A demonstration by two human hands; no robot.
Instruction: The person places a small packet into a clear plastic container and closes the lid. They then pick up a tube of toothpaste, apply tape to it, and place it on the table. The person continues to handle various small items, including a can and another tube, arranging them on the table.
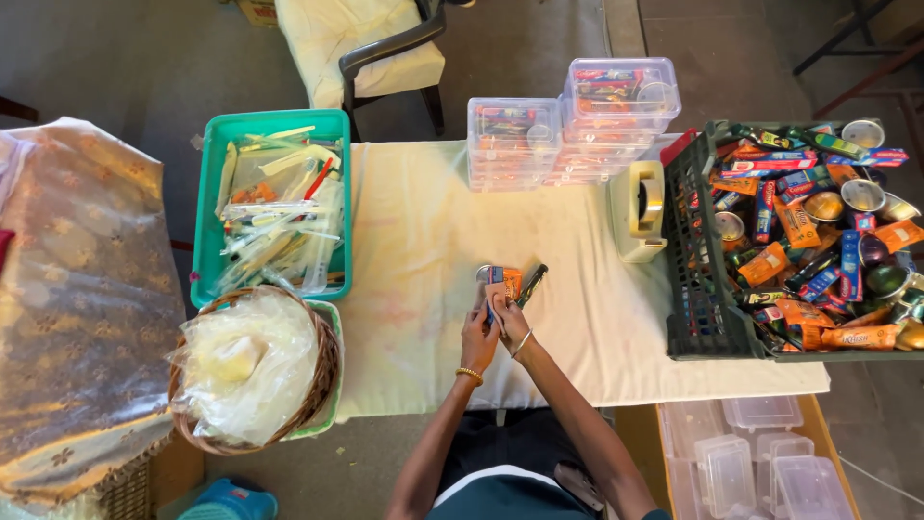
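Over the middle of a cream-covered table [423, 221], my left hand [478, 337] and my right hand [512, 323] are together, both gripping a small bundle of items [502, 284]: orange and blue packets, a small round tin and a dark tube sticking out to the right. The bundle is held just above the cloth. A bangle sits on each wrist.
A green tray of wrapped toothbrushes [274, 207] and a wicker basket of plastic bags [255, 371] stand at the left. Stacked clear lidded boxes [568, 120], a tape dispenser [640, 210] and a dark crate of packets and tins [799, 241] are at right. Clear plastic containers [751, 457] lie below.
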